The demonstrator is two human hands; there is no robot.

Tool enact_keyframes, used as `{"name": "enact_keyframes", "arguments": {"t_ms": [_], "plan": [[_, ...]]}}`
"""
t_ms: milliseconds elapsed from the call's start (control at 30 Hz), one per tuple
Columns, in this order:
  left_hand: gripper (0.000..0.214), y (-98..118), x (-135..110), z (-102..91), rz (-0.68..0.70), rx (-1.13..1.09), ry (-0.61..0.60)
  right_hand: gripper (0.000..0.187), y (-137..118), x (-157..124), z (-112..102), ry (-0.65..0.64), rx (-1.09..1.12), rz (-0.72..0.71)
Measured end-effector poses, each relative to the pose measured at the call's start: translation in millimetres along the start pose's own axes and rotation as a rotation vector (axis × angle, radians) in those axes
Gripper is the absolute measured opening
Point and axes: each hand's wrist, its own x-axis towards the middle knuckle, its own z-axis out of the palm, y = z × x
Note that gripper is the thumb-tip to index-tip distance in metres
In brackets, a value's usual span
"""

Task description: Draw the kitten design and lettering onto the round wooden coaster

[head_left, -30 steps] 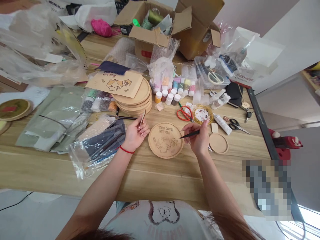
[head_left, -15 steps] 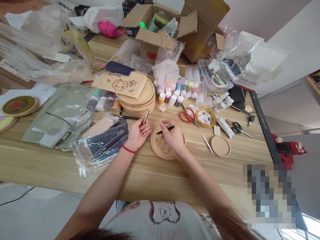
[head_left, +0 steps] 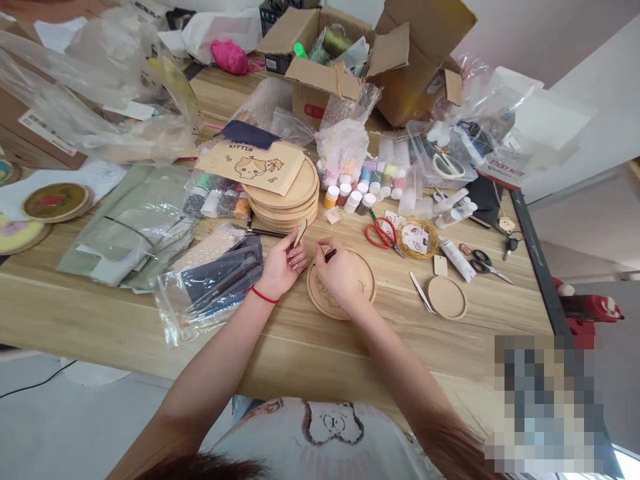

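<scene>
Here, a round pale wooden plaque (head_left: pixel 367 287) with a raised rim lies just right of the frame's centre on a light wood-grain table (head_left: pixel 300 360), much of its face covered by the right hand (head_left: pixel 343 277). That hand curls downward over the plaque, wrist bent, clamped on a slim black-handled tool (head_left: pixel 330 254), whose tip is hidden behind the fingers. The left hand (head_left: pixel 281 268), with a red string bracelet (head_left: pixel 263 295) at its wrist, stands just beside the plaque's left rim, closed on a thin pale flat stick (head_left: pixel 301 233) that points up and to the right. The two hands are near each other but apart. Both forearms reach in from the bottom corners, elbows out of frame. Bare wood stretches below them to the table's near edge. Close above the hands sits a stack of wooden discs (head_left: pixel 283 200), a clear zip bag of dark brushes (head_left: pixel 210 293) lies just left of the left hand, and red-handled scissors (head_left: pixel 383 237) lie up and to the right, with more bare wood between them and the plaque.
</scene>
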Motion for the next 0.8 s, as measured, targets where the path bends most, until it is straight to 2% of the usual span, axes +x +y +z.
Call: {"name": "enact_keyframes", "arguments": {"t_ms": [167, 333, 600, 800], "plan": [[0.031, 1.4, -0.5, 1.7, 0.002, 0.005, 0.019, 0.024, -2.9, 0.2, -0.9, -0.077, -0.054, -0.03], [0.031, 1.1, 0.3, 1.7, 0.006, 0.007, 0.023, 0.024, 0.2, 6.3, 0.1, -0.092, -0.035, -0.078], [0.032, 1.1, -0.2, 2.1, 0.008, -0.007, 0.025, 0.026, -1.8, 10.1, -2.4, -0.179, 0.048, 0.004], [0.028, 0.2, -1.3, 3.4, -0.005, -0.01, 0.044, 0.022, -18.6, 6.5, -0.7, -0.135, -0.119, -0.04]]}}
